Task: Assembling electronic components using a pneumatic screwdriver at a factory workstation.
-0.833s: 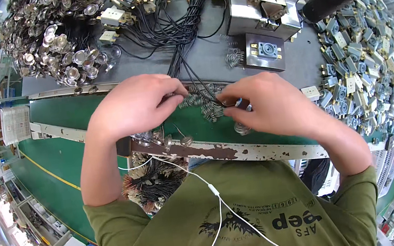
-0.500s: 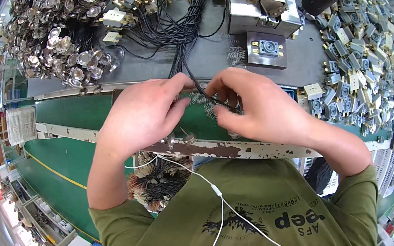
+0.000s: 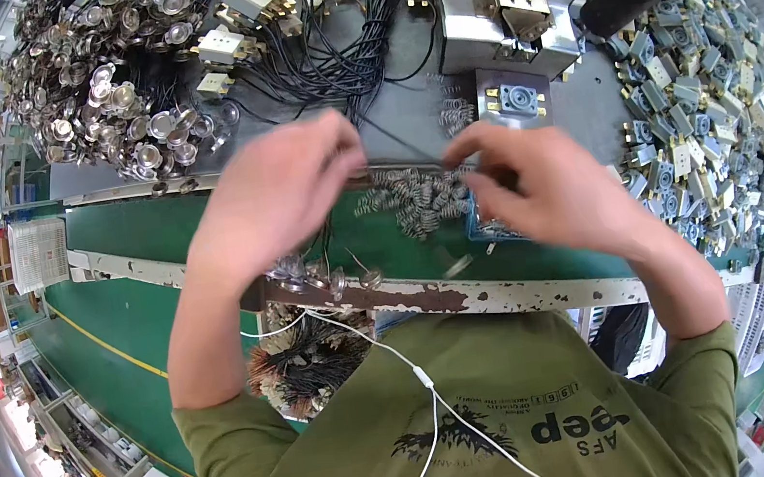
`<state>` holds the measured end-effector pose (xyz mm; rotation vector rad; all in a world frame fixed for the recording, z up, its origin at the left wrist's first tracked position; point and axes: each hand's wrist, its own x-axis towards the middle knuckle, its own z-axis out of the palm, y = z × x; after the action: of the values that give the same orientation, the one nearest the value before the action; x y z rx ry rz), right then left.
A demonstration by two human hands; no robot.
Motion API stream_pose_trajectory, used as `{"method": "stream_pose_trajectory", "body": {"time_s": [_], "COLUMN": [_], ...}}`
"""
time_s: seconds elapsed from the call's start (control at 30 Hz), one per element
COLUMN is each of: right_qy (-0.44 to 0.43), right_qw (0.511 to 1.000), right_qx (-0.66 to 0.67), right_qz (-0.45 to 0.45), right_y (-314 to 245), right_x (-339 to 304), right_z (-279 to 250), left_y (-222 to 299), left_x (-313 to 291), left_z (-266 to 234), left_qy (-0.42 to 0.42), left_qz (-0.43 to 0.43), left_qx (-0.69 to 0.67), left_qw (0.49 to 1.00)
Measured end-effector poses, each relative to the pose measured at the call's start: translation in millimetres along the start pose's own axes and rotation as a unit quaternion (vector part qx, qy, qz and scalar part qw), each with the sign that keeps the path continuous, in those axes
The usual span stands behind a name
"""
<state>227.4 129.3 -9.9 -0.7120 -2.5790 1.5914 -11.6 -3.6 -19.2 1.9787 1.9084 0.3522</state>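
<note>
My left hand [image 3: 282, 189], blurred by motion, is above the green bench strip with its fingers pressed together. What they hold is hidden. Below it, thin black wires [image 3: 328, 236] run down to round metal caps [image 3: 338, 284] on the bench's near edge. My right hand [image 3: 545, 181] is curled, thumb and forefinger tips toward the middle. A single black wire [image 3: 403, 143] slants from near my left fingertips to my right fingertips. Small coil springs [image 3: 420, 199] lie heaped between my hands. A blue tray [image 3: 488, 228] is partly hidden under my right hand.
A tangle of metal caps [image 3: 146, 125] covers the back left. Behind my hands lies a black wire bundle [image 3: 363, 65] with white connectors [image 3: 223, 46]. A metal fixture [image 3: 515, 0] and a block holding a grey socket part [image 3: 519, 100] stand back right. Many grey socket parts [image 3: 678, 119] fill the right.
My hands have moved apart, the right one rightward, the left slightly up and left. The spring heap and blue tray show more. The wires between my hands have dropped to one stretched strand.
</note>
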Motion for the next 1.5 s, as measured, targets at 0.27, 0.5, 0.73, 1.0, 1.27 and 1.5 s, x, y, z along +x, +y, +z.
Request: {"method": "stream_pose_trajectory", "body": {"time_s": [0.27,0.5,0.73,1.0,1.27,1.5], "right_qy": [0.021,0.087,0.170,0.261,0.278,0.300], "right_qw": [0.990,0.977,0.983,0.962,0.956,0.947], "right_qx": [-0.125,-0.193,-0.050,-0.002,0.014,-0.012], "right_qz": [0.064,-0.006,-0.040,-0.077,-0.090,-0.114], "right_y": [48.8,41.3,78.4,93.9,90.2,86.3], "right_x": [-24.1,-27.3,-44.6,-56.0,-54.5,-46.2], "right_z": [-14.7,-39.3,-23.6,-2.2,-0.3,-4.5], "left_y": [-35.6,-18.0,41.2,52.4,58.8,54.7], "left_x": [59.3,60.3,109.0,129.1,125.0,97.6], "left_z": [27.2,18.5,43.7,62.8,59.5,41.6], "left_qy": [0.150,0.174,0.170,0.128,0.105,0.075], "left_qz": [0.097,0.108,0.183,0.215,0.194,0.233], "left_qx": [-0.026,-0.051,-0.078,-0.004,0.029,-0.020], "left_qw": [0.984,0.978,0.965,0.968,0.975,0.969]}}
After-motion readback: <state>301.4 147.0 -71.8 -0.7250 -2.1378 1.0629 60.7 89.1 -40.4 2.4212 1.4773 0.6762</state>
